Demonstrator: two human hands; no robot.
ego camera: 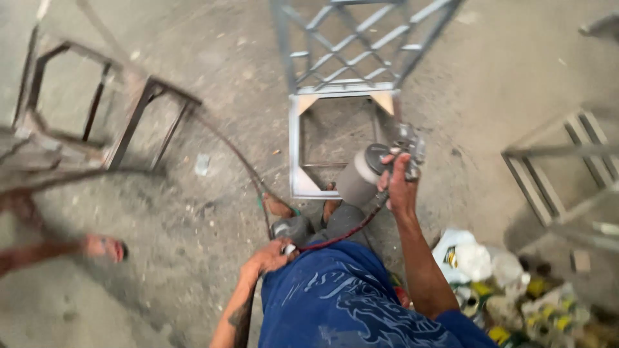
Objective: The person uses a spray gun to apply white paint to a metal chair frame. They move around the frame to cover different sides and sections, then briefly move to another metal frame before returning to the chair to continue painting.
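Spray gun (380, 169) with grey cup raised in right hand (400, 187) — fingers wrapped tight round its grip, just above a grey-painted metal frame (296, 148) lying on the concrete floor (213, 77). Left hand (267, 256) low by the waist, closed on the red air hose (335, 237). Rusty frame (122, 129) well apart — another person's foot (103, 246) nearby.

We are looking down into a metalwork or painting workshop, as shown by the stained bare concrete floor (193, 258), the grey-painted welded lattice frame (348, 64), the rusty unpainted steel frame (97, 103), another grey frame (561, 167), the spray gun (380, 167) with its red air hose (258, 187), and a heap of rags and cans (509, 283).
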